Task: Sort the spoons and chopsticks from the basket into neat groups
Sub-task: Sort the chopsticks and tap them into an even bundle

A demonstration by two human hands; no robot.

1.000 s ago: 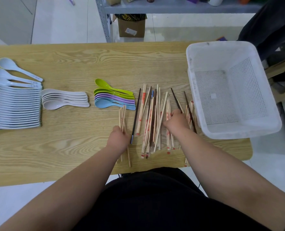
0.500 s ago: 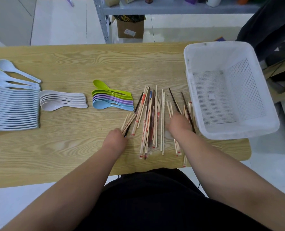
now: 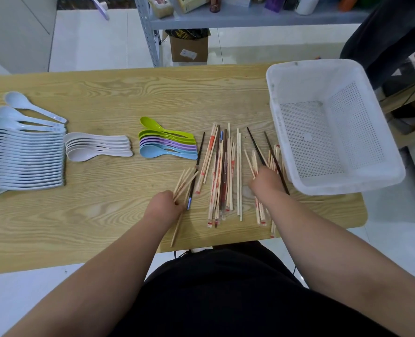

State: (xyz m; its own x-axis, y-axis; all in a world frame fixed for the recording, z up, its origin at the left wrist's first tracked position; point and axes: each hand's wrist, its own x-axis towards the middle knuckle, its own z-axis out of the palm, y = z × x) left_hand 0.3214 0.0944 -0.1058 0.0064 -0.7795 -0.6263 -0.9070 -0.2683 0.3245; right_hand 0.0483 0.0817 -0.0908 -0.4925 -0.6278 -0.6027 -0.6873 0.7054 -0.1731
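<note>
- A small bundle of plain chopsticks (image 3: 185, 181) is gripped by the left hand (image 3: 164, 206), with the fingers curled round it. The bundle is tilted, its far ends are fanned out, and its near end reaches toward the table edge.
- The right hand (image 3: 267, 182) is placed over the right group of chopsticks (image 3: 262, 215), just beside the basket (image 3: 347, 189). Its fingers are hidden behind the back of the hand, so it cannot be told if they are apart or closed.
- Between the two hands the loose chopsticks (image 3: 223, 171) lie on the table (image 3: 104, 215), mostly parallel. Some are pale, some dark, and some are in wrappers with red print.
- Left of them the spoons are laid in three groups: coloured spoons (image 3: 165, 145), then cream spoons (image 3: 97, 147), and at the far left a long row of pale blue spoons (image 3: 24, 161).
- The white basket stands at the right end of the table.
</note>
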